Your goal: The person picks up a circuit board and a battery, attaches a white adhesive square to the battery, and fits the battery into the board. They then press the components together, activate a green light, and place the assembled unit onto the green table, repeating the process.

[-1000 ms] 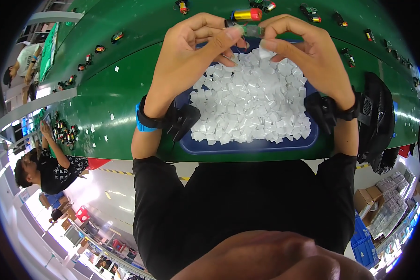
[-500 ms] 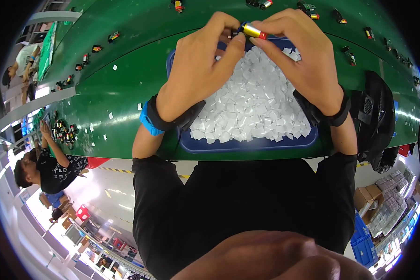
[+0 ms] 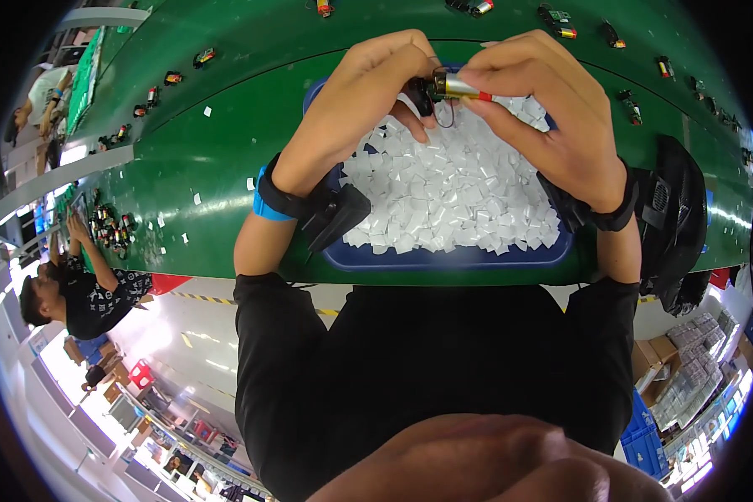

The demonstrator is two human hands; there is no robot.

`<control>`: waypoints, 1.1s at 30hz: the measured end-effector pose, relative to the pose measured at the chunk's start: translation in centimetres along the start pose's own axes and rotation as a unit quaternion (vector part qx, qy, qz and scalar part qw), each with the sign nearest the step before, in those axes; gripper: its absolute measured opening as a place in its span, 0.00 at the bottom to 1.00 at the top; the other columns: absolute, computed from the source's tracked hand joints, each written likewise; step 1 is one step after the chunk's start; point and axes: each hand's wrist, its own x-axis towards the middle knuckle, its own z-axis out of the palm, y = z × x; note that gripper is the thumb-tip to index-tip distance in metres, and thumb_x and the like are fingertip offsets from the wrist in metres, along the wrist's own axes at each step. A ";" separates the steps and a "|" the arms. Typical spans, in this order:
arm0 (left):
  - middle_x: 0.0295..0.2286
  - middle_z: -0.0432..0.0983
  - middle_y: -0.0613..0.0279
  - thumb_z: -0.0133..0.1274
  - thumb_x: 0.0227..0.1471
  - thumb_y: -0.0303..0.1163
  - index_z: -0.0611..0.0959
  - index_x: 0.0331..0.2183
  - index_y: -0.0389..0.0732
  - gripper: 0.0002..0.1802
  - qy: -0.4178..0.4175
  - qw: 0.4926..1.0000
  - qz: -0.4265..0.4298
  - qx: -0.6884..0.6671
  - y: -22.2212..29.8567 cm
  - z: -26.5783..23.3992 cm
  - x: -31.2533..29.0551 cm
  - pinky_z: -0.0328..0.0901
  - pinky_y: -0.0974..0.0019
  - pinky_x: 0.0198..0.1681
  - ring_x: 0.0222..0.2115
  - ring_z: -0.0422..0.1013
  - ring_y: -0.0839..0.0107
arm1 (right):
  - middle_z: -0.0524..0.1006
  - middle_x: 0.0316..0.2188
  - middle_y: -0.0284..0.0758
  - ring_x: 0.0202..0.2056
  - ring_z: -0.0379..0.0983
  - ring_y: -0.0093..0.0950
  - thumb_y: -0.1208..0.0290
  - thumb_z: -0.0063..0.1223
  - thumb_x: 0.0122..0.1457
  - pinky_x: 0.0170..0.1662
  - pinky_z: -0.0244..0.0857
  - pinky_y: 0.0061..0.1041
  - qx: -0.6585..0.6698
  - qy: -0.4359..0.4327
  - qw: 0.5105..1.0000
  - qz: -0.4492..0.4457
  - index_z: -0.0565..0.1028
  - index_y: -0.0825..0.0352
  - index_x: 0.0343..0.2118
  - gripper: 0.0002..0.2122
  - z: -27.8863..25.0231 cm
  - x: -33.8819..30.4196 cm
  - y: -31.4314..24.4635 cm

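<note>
Above the tray, my right hand [image 3: 552, 105] pinches a small cylindrical battery [image 3: 458, 85] with a shiny silver-gold and red wrap. My left hand [image 3: 351, 105] is closed around a small black round part [image 3: 418, 97] at the battery's left end, its fingertips partly hidden. A thin wire [image 3: 453, 115] loops down between the two pieces. Below both hands lies a blue tray [image 3: 443, 262] filled with small white square pieces [image 3: 456, 197], perhaps stickers or pads.
Several similar battery assemblies [image 3: 558, 23] lie scattered along the far side of the green table [image 3: 226, 167]. More are heaped [image 3: 110, 230] at the left, by a co-worker [image 3: 100, 293]. Loose white squares [image 3: 197, 199] dot the table. A black bag [image 3: 678, 217] sits at the right.
Both hands have come slightly lower and nearer. The battery has turned to lie almost level, and the black part and looped wire now show. My left hand has rolled over, fingers pointing down.
</note>
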 end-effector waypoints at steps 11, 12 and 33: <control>0.23 0.76 0.62 0.50 0.64 0.35 0.78 0.31 0.36 0.13 -0.033 0.998 -0.043 0.033 0.6 -1.3 0.0 0.61 0.74 0.17 0.18 0.70 0.79 | 0.81 0.39 0.34 0.42 0.76 0.41 0.79 0.69 0.46 0.49 0.72 0.38 -0.124 -0.017 0.991 -0.040 0.78 0.67 0.37 0.14 0.8 -0.2 -0.8; 0.24 0.76 0.63 0.50 0.63 0.35 0.79 0.32 0.36 0.12 -0.045 0.998 -0.049 0.010 0.4 -1.5 0.2 0.62 0.75 0.18 0.19 0.70 0.79 | 0.81 0.39 0.34 0.42 0.76 0.41 0.79 0.69 0.47 0.50 0.72 0.38 -0.077 -0.024 0.995 -0.057 0.78 0.66 0.38 0.14 0.7 -0.1 -0.3; 0.40 0.78 0.62 0.56 0.58 0.22 0.77 0.52 0.33 0.19 -0.067 0.990 0.034 0.116 1.5 -0.3 -1.9 0.66 0.76 0.32 0.30 0.70 0.81 | 0.81 0.42 0.36 0.42 0.76 0.34 0.80 0.72 0.43 0.42 0.72 0.29 -0.195 0.014 0.979 -0.061 0.82 0.68 0.34 0.13 -0.8 0.5 -1.1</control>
